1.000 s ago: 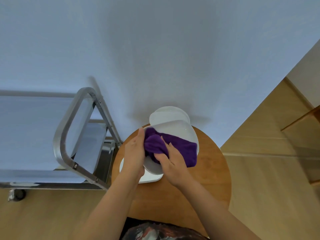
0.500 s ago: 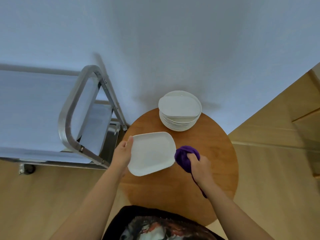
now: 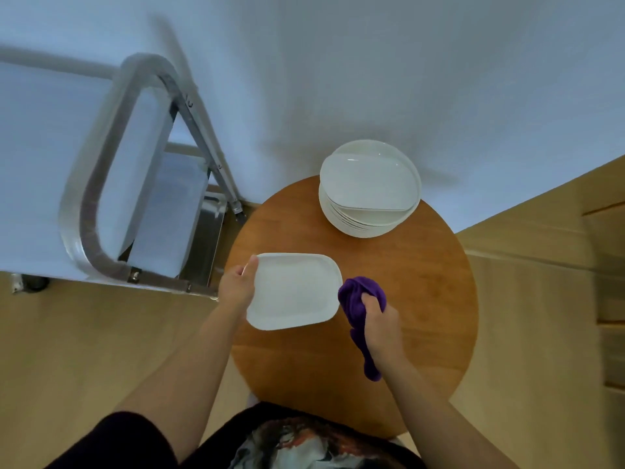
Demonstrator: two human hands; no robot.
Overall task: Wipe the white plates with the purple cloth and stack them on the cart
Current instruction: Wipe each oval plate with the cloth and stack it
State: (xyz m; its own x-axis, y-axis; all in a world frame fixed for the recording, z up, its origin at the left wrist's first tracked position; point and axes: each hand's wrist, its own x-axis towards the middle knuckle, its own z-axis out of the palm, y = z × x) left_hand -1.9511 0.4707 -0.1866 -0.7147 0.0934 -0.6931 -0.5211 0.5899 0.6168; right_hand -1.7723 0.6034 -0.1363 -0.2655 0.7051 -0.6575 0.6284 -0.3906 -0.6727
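A white, rounded rectangular plate [image 3: 293,290] is held level above the left part of the round wooden table [image 3: 422,286]. My left hand [image 3: 236,288] grips its left edge, thumb on top. My right hand [image 3: 381,324] grips the bunched purple cloth [image 3: 359,299] just right of the plate, and a tail of cloth hangs below my wrist. A stack of several white plates [image 3: 369,187] stands at the table's far side. The metal cart [image 3: 111,184] stands to the left, its shelf showing through the handle loop.
A pale wall rises right behind the table and cart. Wooden floor surrounds the table, with a wooden piece of furniture [image 3: 608,299] at the right edge. A cart wheel [image 3: 33,283] shows at the far left. My dark clothing fills the bottom of the view.
A second ago the cloth was pressed on the plate, held up before the stack. The cloth has come off to the right and the plate has come down, held out flat by my left hand.
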